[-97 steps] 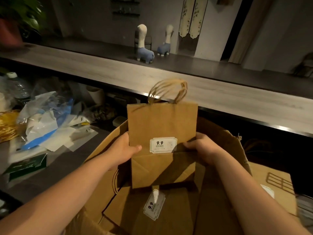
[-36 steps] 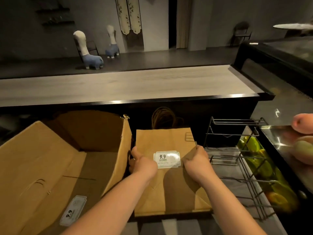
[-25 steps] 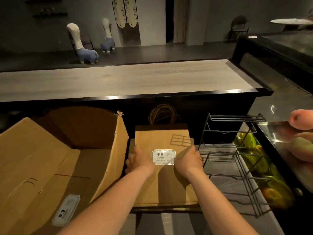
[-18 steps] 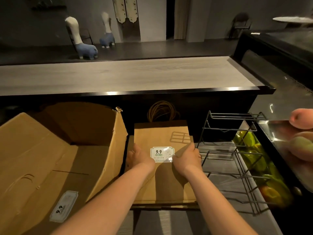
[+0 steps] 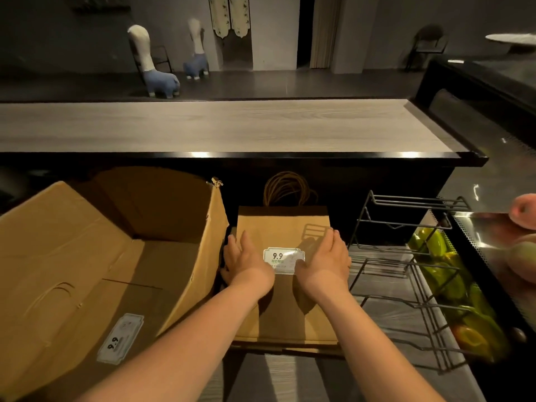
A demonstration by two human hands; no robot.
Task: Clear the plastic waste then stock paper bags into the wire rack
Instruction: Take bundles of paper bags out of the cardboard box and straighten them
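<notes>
paper bag [image 5: 282,303] with 9.9 label lies flat between cardboard box [image 5: 87,256] and wire rack [image 5: 406,274]. left hand [image 5: 242,261] and right hand [image 5: 326,259] rest on it, fingers straight, gripping nothing. grey wood counter [image 5: 232,124] behind.

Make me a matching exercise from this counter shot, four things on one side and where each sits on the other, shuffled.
Things:
1. cardboard box
2. paper bag
3. wire rack
4. blue animal figures

Places:
A. floor beyond the counter
B. far left, open
C. right of the bag
D. flat under both hands, left hand and right hand

Pairs: 1-B, 2-D, 3-C, 4-A
</notes>
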